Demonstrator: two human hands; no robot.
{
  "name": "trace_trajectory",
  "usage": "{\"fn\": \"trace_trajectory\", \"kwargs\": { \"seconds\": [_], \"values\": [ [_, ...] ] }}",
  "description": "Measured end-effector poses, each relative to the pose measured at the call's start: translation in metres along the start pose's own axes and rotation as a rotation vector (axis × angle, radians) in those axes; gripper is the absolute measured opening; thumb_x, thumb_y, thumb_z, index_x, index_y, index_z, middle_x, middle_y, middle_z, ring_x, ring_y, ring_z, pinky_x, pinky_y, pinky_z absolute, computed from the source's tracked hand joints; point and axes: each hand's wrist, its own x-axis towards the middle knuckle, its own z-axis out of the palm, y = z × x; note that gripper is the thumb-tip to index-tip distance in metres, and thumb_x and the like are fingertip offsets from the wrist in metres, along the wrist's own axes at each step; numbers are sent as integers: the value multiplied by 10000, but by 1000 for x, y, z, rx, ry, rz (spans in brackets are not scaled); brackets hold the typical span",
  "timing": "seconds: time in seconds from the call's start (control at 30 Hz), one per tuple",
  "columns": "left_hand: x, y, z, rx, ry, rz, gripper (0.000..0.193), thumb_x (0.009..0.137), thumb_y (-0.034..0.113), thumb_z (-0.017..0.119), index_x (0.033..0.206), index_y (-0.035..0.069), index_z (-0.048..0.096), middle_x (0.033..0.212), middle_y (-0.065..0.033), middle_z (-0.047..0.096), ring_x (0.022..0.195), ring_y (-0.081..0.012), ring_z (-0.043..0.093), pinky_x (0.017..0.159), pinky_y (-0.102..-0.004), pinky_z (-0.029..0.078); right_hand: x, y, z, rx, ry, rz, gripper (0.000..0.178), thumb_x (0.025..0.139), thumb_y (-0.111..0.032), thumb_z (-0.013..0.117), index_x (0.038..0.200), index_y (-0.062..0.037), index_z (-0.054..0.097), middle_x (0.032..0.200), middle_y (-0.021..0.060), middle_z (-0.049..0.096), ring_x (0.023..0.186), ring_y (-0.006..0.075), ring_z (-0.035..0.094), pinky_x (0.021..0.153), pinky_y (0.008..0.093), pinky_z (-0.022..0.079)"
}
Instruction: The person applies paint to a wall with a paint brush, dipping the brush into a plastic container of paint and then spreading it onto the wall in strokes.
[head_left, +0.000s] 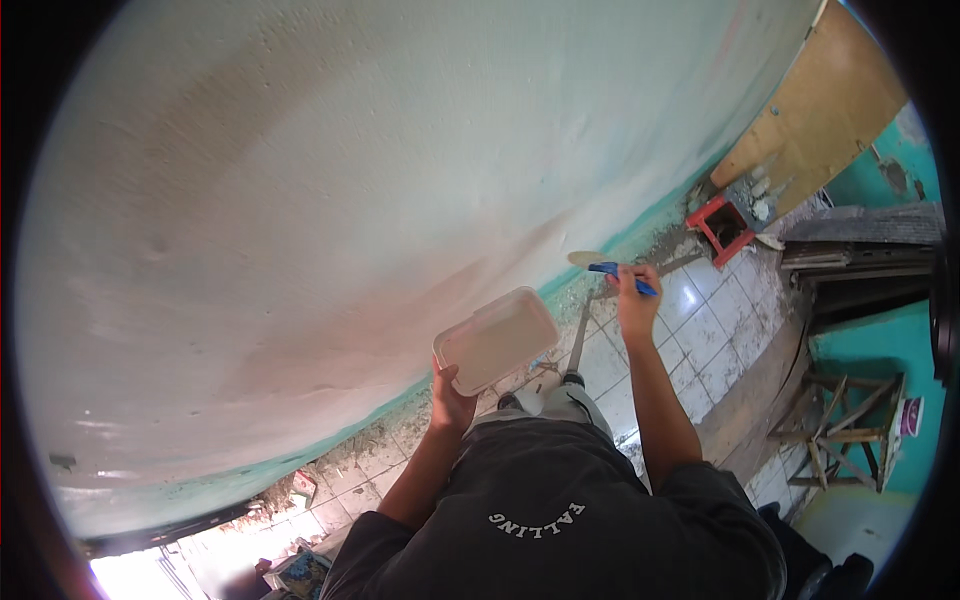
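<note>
My left hand (452, 402) grips the near left corner of a shallow plastic tub (438, 350), thumb over its rim. Inside the tub is a smooth pale beige surface; whether it is paint or the bare bottom I cannot tell. To the right, the fingers of my right hand (636, 302) close around the handle of a blue paintbrush (603, 268). Its pale bristles point left, close to the lower part of the wall (400, 180); contact cannot be made out. The wall is whitish with darker, damp-looking brownish patches and a green band along its foot.
Dirty white floor tiles (700, 320) lie below, with debris along the wall. A red stool (722, 232) stands by the wall to the right. Further right are stacked boards (855, 250), a wooden trestle (840, 430) and a small bucket (910, 416). A thin pole (580, 335) rises near my feet.
</note>
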Motion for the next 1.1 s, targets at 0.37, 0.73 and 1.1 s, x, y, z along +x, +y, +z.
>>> {"fn": "trace_trajectory", "kwargs": {
  "seconds": [0.37, 0.73, 1.1],
  "values": [
    [-11, -10, 2, -30, -14, -98, 729, 881, 322, 563, 1536, 56, 386, 1484, -139, 514, 1389, -310, 497, 1158, -501, 407, -83, -106, -12, 114, -49, -3, 93, 997, 1, 578, 925, 3, 519, 1015, 145, 623, 890, 220, 690, 812, 412, 652],
    [-16, -36, -4, -79, 29, -93, 721, 902, 359, 537, 1541, 63, 387, 1488, -138, 514, 1380, -310, 502, 1134, -496, 416, -113, -137, 19, 33, -457, 90, 108, 970, 14, 655, 923, 29, 559, 915, 104, 655, 753, 157, 717, 677, 276, 603],
    [-28, -21, 11, -61, -55, -39, 737, 903, 366, 534, 1557, 72, 367, 1509, -124, 487, 1387, -295, 484, 1120, -486, 416, -116, -133, 32, -204, -576, -40, 152, 899, -17, 719, 828, -17, 585, 781, 73, 660, 680, 122, 677, 600, 268, 506]
  ]
}}
